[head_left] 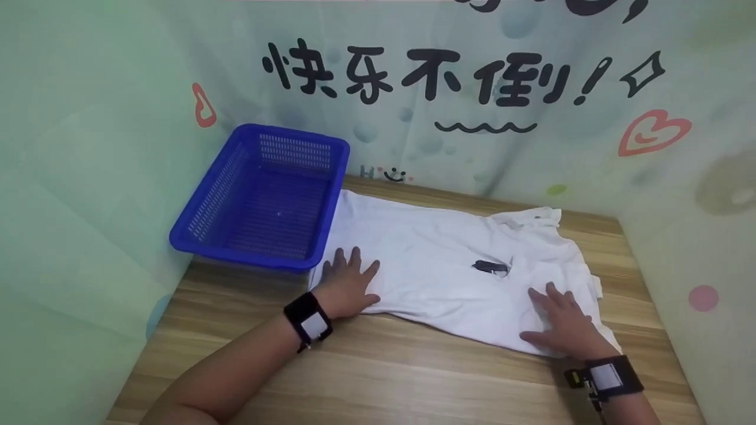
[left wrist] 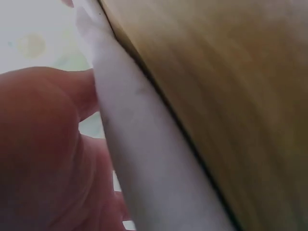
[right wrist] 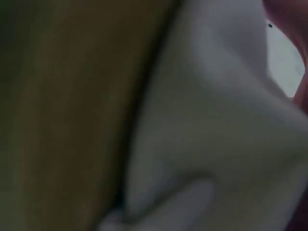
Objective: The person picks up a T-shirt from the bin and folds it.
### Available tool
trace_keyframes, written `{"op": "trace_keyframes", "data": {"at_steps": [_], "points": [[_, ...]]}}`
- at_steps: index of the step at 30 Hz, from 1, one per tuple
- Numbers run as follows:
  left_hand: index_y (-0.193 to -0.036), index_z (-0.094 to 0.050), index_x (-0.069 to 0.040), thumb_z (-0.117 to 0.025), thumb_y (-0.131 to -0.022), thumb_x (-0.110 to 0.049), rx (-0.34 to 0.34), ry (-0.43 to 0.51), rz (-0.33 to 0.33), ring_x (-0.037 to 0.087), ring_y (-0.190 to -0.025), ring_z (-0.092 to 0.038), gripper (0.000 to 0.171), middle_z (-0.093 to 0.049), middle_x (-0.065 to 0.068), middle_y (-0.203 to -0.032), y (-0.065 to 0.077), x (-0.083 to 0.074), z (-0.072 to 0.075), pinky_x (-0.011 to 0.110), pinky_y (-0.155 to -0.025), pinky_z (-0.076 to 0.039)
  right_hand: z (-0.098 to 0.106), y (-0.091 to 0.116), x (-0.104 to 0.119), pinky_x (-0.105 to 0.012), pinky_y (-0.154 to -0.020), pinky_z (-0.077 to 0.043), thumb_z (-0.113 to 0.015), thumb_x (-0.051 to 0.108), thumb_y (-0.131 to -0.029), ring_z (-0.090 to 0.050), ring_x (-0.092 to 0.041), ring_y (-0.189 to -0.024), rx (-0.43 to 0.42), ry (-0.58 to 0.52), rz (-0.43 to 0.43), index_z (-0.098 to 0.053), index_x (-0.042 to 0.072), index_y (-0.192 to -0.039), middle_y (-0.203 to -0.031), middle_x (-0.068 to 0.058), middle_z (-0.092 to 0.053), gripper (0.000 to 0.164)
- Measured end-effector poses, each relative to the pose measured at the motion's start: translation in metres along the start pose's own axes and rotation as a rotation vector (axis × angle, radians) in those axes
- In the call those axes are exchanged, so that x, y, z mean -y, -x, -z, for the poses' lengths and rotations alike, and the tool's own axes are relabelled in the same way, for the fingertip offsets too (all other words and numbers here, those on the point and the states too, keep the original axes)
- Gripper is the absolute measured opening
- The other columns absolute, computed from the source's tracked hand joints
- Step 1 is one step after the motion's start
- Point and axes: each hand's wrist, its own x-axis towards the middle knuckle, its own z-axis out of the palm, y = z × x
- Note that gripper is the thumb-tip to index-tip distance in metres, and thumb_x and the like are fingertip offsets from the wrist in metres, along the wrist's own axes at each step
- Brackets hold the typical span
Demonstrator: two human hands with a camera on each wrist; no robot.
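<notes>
A white garment (head_left: 425, 254), perhaps a shirt, lies spread on the wooden table, with a small dark patch (head_left: 491, 267) toward its right part. My left hand (head_left: 345, 286) rests on its left end, fingers spread. On the right end, my right hand (head_left: 561, 321) lies with its fingers spread too. In the left wrist view the thumb side of the left hand (left wrist: 43, 139) touches the edge of the white cloth (left wrist: 134, 130). The right wrist view is dark and blurred, showing cloth (right wrist: 216, 125) and a bit of the hand.
A blue plastic basket (head_left: 277, 206) with slotted sides stands at the back left, partly over the cloth's left end. The wooden tabletop (head_left: 401, 378) extends in front of the cloth. Printed fabric walls (head_left: 413, 141) enclose the back and sides.
</notes>
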Motion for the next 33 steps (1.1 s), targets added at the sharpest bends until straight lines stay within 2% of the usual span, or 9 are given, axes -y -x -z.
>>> {"op": "trace_keyframes", "data": {"at_steps": [4,8,12,19,26,33], "points": [[-0.157,-0.026,-0.027,-0.051,-0.093,-0.063,0.037,0.021,-0.014,0.058,-0.143,-0.020,0.078,-0.019,0.030,-0.160,0.000,0.003,0.004,0.070,-0.105,-0.034,-0.003,0.002,-0.007,-0.090,-0.089,-0.005,-0.062,0.083,-0.069,-0.002,-0.065,-0.141,0.027,0.011,-0.014,-0.019,0.026,-0.159,-0.163,-0.027,-0.005,0.115],[-0.156,-0.029,-0.027,-0.058,-0.089,-0.062,0.084,0.052,-0.024,0.059,-0.142,-0.020,0.081,-0.018,0.031,-0.159,0.000,0.005,0.011,0.072,-0.102,-0.036,0.000,0.005,-0.008,-0.091,-0.086,-0.008,-0.061,0.086,-0.065,-0.003,-0.066,-0.140,0.046,0.037,-0.007,-0.017,0.026,-0.159,-0.163,-0.028,-0.005,0.120],[-0.154,-0.035,-0.027,-0.069,-0.083,-0.059,0.101,0.095,-0.042,0.061,-0.140,-0.022,0.084,-0.021,0.031,-0.159,0.003,0.007,0.017,0.072,-0.097,-0.040,0.001,0.008,-0.008,-0.092,-0.084,-0.011,-0.062,0.086,-0.065,-0.004,-0.066,-0.140,0.055,0.045,-0.008,-0.017,0.025,-0.159,-0.163,-0.028,-0.005,0.121],[-0.154,-0.033,-0.029,-0.070,-0.081,-0.061,0.137,0.109,-0.065,0.062,-0.141,-0.018,0.088,-0.018,0.031,-0.160,0.012,0.006,0.017,0.073,-0.098,-0.038,-0.003,0.019,-0.010,-0.093,-0.081,-0.012,-0.061,0.085,-0.065,-0.005,-0.066,-0.140,0.038,0.060,-0.001,-0.018,0.025,-0.159,-0.163,-0.029,-0.006,0.120],[-0.152,-0.038,-0.029,-0.076,-0.076,-0.061,0.119,0.111,-0.083,0.061,-0.141,-0.019,0.091,-0.020,0.029,-0.160,0.023,0.001,0.016,0.074,-0.096,-0.040,-0.009,0.040,-0.006,-0.093,-0.077,-0.014,-0.060,0.087,-0.065,-0.006,-0.066,-0.140,0.032,0.075,-0.015,-0.017,0.025,-0.159,-0.162,-0.029,-0.006,0.121],[-0.151,-0.040,-0.031,-0.077,-0.072,-0.063,0.098,0.104,-0.082,0.060,-0.141,-0.022,0.094,-0.023,0.028,-0.159,0.038,-0.003,0.008,0.073,-0.094,-0.041,-0.018,0.061,0.001,-0.093,-0.079,-0.012,-0.059,0.091,-0.058,-0.007,-0.064,-0.141,0.018,0.091,-0.048,-0.014,0.024,-0.160,-0.163,-0.028,-0.007,0.130]]}}
